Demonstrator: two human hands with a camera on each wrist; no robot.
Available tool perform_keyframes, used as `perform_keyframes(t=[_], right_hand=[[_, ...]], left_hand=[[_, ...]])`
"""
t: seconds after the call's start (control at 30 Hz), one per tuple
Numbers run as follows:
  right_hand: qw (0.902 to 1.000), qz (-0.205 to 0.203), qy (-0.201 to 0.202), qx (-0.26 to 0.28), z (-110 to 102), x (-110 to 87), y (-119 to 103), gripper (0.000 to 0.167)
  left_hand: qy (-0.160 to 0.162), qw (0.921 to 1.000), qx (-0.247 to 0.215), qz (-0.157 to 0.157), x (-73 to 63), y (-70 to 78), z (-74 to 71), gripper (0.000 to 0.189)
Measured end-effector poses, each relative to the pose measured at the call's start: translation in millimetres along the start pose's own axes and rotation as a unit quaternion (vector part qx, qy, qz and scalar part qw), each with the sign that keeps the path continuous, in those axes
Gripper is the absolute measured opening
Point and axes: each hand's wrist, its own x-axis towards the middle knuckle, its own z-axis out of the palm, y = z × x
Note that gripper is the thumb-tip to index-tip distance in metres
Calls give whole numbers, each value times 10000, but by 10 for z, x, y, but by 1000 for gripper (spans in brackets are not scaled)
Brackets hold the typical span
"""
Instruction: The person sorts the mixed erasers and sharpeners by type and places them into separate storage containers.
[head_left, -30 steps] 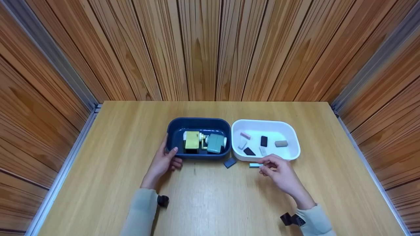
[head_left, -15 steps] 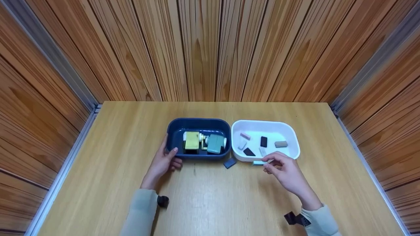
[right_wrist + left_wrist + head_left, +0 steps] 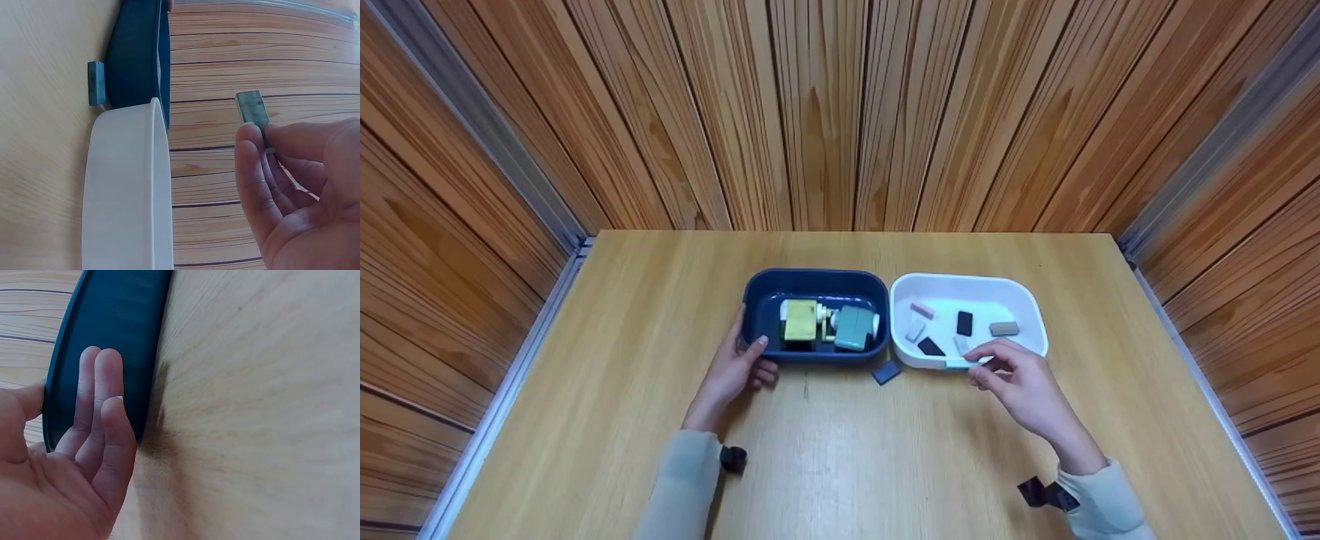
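Observation:
My right hand (image 3: 1020, 386) pinches a small teal rectangular block (image 3: 253, 108) between thumb and fingertips. In the head view this block overlaps the front rim of a white plastic bin (image 3: 1020, 296); the right wrist view shows it raised beyond the rim. My left hand (image 3: 730, 373) grips the near left corner of a navy bin (image 3: 816, 275). Its thumb lies over the rim and its other visible fingers (image 3: 109, 382) lie along the outer wall. Inside the navy bin are a yellow block-shaped piece (image 3: 799, 320) and a teal block-shaped piece (image 3: 852, 328), side by side.
Several small blocks lie spread in the white bin, among them a black one (image 3: 964, 323), a grey one (image 3: 1003, 328) and a pink one (image 3: 922, 310). A dark blue block (image 3: 886, 372) lies on the wooden table (image 3: 825, 465), before the two bins. Wood-panelled walls surround the table.
My right hand has lifted the teal block from in front of the white bin and moved it a little forward and right, to the bin's rim. My left hand has stayed put.

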Motion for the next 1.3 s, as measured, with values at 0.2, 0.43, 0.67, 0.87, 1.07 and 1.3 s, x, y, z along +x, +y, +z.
perform_keyframes(t=[0.2, 0.43, 0.67, 0.87, 1.07, 1.3], right_hand=[[9999, -37, 24, -128, -22, 9, -13, 19], [9999, -34, 14, -116, -47, 34, 4, 20], [9998, 134, 12, -155, -97, 84, 50, 20], [9995, 288, 18, -119, -130, 164, 124, 19], [9990, 442, -35, 15, -162, 251, 176, 19], [9984, 553, -60, -84, -213, 351, 176, 22]], left_hand=[[-22, 10000, -13, 84, -11, -2, 5, 70], [-29, 9998, 26, 171, -20, -3, -3, 70], [-41, 9997, 91, 233, -32, -5, -6, 69], [1, 10000, 9, 18, -26, 11, 2, 70], [65, 10000, 36, -25, -6, 9, 7, 69], [71, 10000, 24, -30, -9, 14, 10, 69]])
